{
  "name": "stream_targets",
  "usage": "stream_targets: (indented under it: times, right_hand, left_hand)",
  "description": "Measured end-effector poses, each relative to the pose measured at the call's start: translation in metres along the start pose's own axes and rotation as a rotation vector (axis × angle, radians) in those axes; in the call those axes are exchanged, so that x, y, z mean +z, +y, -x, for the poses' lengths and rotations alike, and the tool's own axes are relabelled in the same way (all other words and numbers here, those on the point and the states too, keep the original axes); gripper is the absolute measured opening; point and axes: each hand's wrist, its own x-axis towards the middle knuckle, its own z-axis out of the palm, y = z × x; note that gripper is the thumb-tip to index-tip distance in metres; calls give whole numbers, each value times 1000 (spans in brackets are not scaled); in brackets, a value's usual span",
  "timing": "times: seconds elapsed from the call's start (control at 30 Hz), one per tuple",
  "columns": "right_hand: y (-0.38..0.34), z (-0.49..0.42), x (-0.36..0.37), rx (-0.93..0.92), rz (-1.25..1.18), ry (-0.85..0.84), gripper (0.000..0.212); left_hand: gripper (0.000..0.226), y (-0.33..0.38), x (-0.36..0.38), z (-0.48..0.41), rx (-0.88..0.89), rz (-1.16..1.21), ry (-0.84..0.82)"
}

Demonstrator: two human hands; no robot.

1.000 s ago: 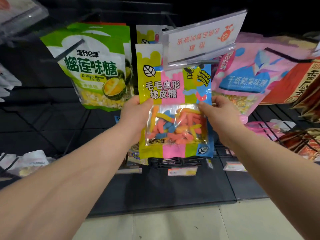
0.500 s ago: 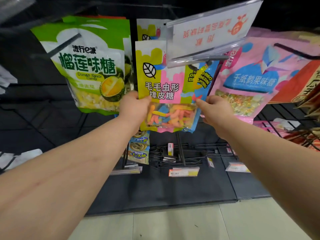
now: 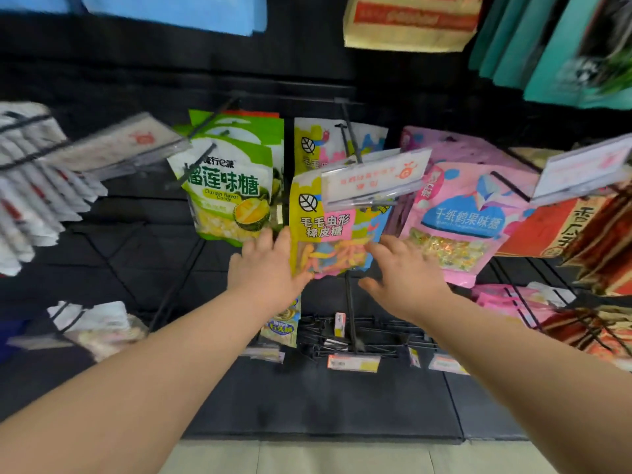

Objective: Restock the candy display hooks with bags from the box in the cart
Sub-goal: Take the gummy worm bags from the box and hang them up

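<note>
So the gummy bag [image 3: 325, 230] is hanging off the hook [image 3: 349, 142] now, tucked right under the clear tag holder [image 3: 376, 179], with another bag of the same kind sitting behind it further up the peg. Half a second ago both hands were pinching it by its sides; that grip is gone now. The left hand [image 3: 270, 271] is lying flat against the bag's left edge, fingers straight and close together, pointing up. The right hand [image 3: 405, 282] is sitting at the lower right corner with its fingers loosely spread and the thumb sticking out below, holding nothing. Can't really tell if those fingertips are touching the plastic or just next to it, since it's kinda blurry there. The durian bag [image 3: 232, 193] is hanging just left of it and the pink bag [image 3: 461, 220] just right. The view is also taking in way more than before, with the blue and teal packs of the row above showing up top.
</note>
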Motion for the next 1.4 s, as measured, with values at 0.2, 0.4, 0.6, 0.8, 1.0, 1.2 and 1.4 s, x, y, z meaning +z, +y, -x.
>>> stream_targets:
  times: [0.2,0.4,0.6,0.8,1.0,1.2,1.4]
  right_hand:
    - [-27,34,-22,-152,32,-75,65]
    - [-59,69,-38,-310,66,-99,62]
    - [-103,97,-47,-484,72,-108,62]
    - [-163,120,-53,-590,74,-145,62]
    - [-240,151,-53,-660,92,-182,63]
    - [-354,201,-46,-752,118,-179,63]
    - [-479,256,-33,-856,90,-206,63]
  left_hand:
    - [84,-12,-29,53,-1,-150,-71]
    - [83,-32,-51,118,-118,-163,-88]
    - [83,-70,-63,185,-252,-179,-79]
    - [81,-121,-73,256,-392,-170,-65]
    - [83,-187,-74,332,-539,-99,-115]
    - [82,-280,-80,421,-621,-61,-98]
    - [82,-381,-88,516,-729,-52,-79]
